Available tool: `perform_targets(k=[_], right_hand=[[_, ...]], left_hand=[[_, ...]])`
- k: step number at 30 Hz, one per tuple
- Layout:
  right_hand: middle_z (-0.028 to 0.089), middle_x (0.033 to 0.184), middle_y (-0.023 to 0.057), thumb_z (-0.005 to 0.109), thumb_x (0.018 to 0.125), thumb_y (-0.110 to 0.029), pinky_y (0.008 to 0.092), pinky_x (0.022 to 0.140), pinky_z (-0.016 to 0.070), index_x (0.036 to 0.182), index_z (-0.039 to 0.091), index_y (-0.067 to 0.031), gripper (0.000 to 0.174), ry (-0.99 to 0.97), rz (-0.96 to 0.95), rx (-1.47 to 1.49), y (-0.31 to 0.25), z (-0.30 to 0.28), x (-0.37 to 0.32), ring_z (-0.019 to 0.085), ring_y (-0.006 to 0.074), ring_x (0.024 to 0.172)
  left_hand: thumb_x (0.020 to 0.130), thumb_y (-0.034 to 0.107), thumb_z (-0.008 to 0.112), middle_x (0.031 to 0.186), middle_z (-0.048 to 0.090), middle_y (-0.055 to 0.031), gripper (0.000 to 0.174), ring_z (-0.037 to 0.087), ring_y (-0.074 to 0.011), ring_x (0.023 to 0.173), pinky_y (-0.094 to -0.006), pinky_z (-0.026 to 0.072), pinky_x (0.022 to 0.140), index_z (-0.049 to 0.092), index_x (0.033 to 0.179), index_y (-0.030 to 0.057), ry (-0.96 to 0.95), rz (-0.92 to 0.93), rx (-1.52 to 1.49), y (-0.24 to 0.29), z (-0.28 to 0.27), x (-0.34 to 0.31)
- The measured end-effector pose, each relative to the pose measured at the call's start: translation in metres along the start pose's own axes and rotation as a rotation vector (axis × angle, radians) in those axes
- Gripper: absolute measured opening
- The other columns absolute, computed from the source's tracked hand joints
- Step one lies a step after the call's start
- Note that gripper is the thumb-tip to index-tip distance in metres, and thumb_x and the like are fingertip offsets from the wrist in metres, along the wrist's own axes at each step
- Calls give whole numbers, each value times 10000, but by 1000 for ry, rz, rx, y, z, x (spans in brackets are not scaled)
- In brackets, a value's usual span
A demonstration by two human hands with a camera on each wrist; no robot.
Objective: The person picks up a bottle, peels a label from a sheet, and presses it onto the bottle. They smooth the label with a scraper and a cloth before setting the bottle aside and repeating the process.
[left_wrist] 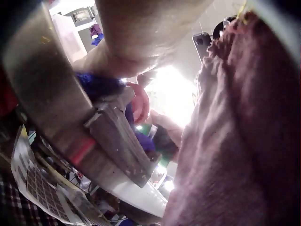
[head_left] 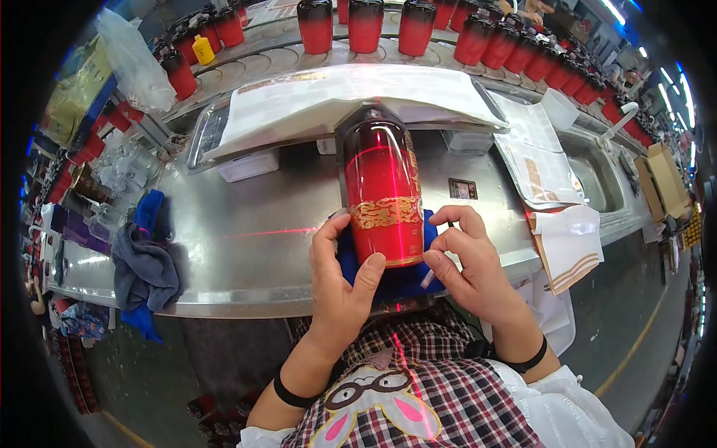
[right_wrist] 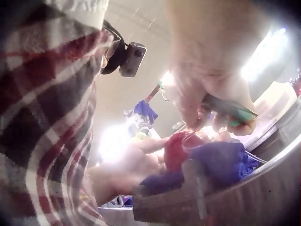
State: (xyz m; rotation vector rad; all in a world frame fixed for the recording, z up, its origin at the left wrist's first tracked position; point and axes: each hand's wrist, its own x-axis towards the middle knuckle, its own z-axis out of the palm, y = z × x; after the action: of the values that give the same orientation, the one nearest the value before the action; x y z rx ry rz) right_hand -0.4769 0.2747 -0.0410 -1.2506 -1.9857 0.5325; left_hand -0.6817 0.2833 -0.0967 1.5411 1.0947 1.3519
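A glossy red bottle (head_left: 385, 194), black toward its neck and banded with gold scrollwork, lies with its base facing me on a blue cloth (head_left: 403, 280). My left hand (head_left: 340, 272) holds its left side, thumb by the base edge. At the lower right of the bottle is my right hand (head_left: 470, 265), thumb and forefinger close together and the other fingers curled. Those fingers hold a small dark object (right_wrist: 225, 107) with a green part, its kind unclear. A short clear strip (head_left: 427, 279) shows below the right thumb.
A paper-covered rack (head_left: 358, 93) stands behind the bottle. Several red-black bottles (head_left: 366, 30) line the conveyor beyond. Grey and blue cloths (head_left: 142, 261) hang over the left edge; folded papers (head_left: 538, 160) and a sink (head_left: 597, 172) are at right. A small dark card (head_left: 463, 188) lies nearby.
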Motion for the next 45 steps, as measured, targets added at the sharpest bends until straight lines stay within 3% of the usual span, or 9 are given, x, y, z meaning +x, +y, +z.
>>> perform_targets(k=[21, 24, 27, 30, 36, 39, 41, 45], right_hand=[[540, 1157, 186, 660, 890, -103, 426, 959, 404, 887, 628, -24, 85, -30, 48, 110, 3, 1, -1, 507, 342, 1100], [536, 1149, 191, 619, 927, -133, 418, 959, 407, 896, 628, -19, 119, -63, 203, 276, -5, -2, 0, 502, 330, 1115], [529, 1141, 195, 574, 969, -189, 409, 960, 408, 891, 627, -15, 198, -59, 123, 254, 2, -2, -2, 495, 320, 1133], [523, 1137, 196, 557, 986, -239, 409, 964, 404, 885, 625, -17, 254, -82, 178, 413, -1, -4, -2, 488, 320, 1146], [525, 1138, 194, 696, 904, -292, 423, 934, 426, 834, 620, -29, 283, -4, 50, 149, 0, 3, 1, 502, 339, 1132], [524, 1139, 199, 763, 851, -251, 418, 914, 442, 798, 605, -35, 273, 27, 46, 121, 1, 7, 3, 511, 348, 1124], [524, 1138, 205, 774, 839, -214, 414, 909, 446, 788, 597, -36, 256, 36, 58, 126, 0, 9, 3, 515, 349, 1121], [523, 1138, 207, 776, 836, -192, 408, 901, 455, 781, 592, -37, 247, 35, 65, 127, -1, 9, 4, 521, 345, 1115]], left_hand=[[964, 276, 627, 1335, 457, -206, 582, 437, -293, 1274, -406, 307, 1110, 383, 1370, -61, -12, 3, 13, 3, 1, 2], [964, 277, 626, 1332, 460, -207, 582, 441, -294, 1270, -405, 310, 1108, 383, 1369, -63, -11, 7, 25, 2, 0, 1], [963, 277, 627, 1330, 461, -207, 582, 446, -294, 1266, -405, 313, 1106, 383, 1368, -63, -6, 14, 31, 1, 1, 1], [964, 277, 627, 1329, 463, -206, 581, 447, -293, 1265, -404, 314, 1107, 384, 1368, -62, -5, 14, 18, 1, 1, 1], [969, 268, 617, 1332, 469, -200, 564, 448, -281, 1265, -395, 307, 1111, 388, 1369, -57, -11, 16, 3, 3, 1, 1], [984, 254, 594, 1344, 470, -191, 536, 447, -271, 1266, -388, 302, 1114, 390, 1372, -54, -13, -16, -100, 2, 0, 1], [995, 245, 576, 1355, 468, -184, 515, 446, -264, 1268, -385, 297, 1117, 391, 1374, -51, -18, -77, -305, -1, -1, 2], [1009, 244, 550, 1364, 466, -177, 492, 434, -256, 1285, -382, 294, 1122, 395, 1373, -49, -29, -41, -219, -5, -2, 1]])
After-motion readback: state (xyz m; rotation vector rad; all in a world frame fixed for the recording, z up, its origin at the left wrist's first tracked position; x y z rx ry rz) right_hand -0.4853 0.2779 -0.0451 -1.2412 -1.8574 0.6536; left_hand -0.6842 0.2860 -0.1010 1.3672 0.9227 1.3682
